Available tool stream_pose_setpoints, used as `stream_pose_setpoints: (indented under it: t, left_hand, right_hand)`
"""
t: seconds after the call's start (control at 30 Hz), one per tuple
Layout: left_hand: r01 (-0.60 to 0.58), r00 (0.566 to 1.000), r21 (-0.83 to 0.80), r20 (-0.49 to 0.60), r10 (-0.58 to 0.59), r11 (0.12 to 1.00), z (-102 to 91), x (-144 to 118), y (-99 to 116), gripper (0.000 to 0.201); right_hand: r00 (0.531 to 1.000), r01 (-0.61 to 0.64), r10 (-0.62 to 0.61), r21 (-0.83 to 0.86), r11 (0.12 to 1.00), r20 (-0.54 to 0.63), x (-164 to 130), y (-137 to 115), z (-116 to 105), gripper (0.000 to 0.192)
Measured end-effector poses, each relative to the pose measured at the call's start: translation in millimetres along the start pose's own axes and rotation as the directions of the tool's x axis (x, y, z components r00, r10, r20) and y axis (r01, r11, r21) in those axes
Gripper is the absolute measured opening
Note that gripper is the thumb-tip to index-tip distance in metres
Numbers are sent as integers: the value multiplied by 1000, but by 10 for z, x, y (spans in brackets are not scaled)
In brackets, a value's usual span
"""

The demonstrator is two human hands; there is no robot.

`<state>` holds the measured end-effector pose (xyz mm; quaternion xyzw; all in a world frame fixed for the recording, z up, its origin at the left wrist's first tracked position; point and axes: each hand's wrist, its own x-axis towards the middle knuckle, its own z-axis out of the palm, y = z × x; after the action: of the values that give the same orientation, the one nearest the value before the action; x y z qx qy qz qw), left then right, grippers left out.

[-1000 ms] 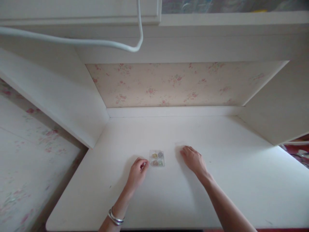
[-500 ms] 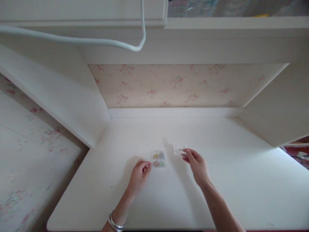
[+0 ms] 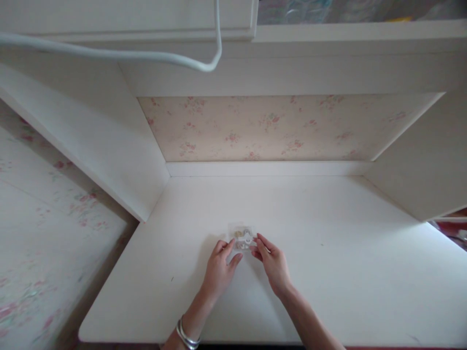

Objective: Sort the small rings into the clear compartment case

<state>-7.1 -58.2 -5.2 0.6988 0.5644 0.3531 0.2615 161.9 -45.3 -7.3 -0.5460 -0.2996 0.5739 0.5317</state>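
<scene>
A small clear plastic box point(image 3: 230, 228) sits on the white desktop, its compartments holding several small coiled items, now partly covered. Over it is a clear lid point(image 3: 247, 237) with a whitish shape showing in its middle; whether it rests on the box I cannot tell. My right hand point(image 3: 272, 262) pinches the lid's right edge between thumb and fingers. At the box's lower left, my left hand point(image 3: 221, 265) has thumb and forefinger apart, the forefinger's tip at the box's edge. A silver bangle point(image 3: 188, 335) circles my left wrist.
The white desktop point(image 3: 328, 287) carries a few tiny dark specks. Side panels point(image 3: 91, 131) and a flowered back wall point(image 3: 251, 129) enclose it. A white cable point(image 3: 160, 57) hangs across the upper left, below a cupboard.
My right hand has moved left with the lid, bringing it from beside the box to over it. The left hand's thumb and forefinger have spread apart at the box's edge.
</scene>
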Motion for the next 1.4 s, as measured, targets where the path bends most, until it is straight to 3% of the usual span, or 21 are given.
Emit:
stream_pose_setpoints:
  t: [0.4, 0.57, 0.67, 1.0, 1.4]
  left_hand:
    - [-3, 1000, -22, -15, 3, 1000, 53, 19, -61, 33]
    - [-12, 1000, -13, -12, 12, 1000, 61, 35, -95, 33]
    - [-19, 1000, 2, -15, 19, 1000, 74, 43, -119, 33]
    - [-2, 1000, 42, 2, 2, 999, 76, 48, -141, 32]
    - [16, 1000, 53, 4, -16, 998, 72, 72, -129, 30]
  right_hand:
    - [1000, -10, 12, -72, 997, 27, 2, 10, 73, 61]
    - [981, 188, -195, -345, 920, 15, 59, 9, 30, 51]
    - [962, 256, -270, -426, 868, 28, 97, 22, 1, 48]
    - [968, 248, -242, -457, 854, 74, 181, 138, -27, 52]
    - [973, 226, -215, -485, 845, 80, 208, 96, -30, 48]
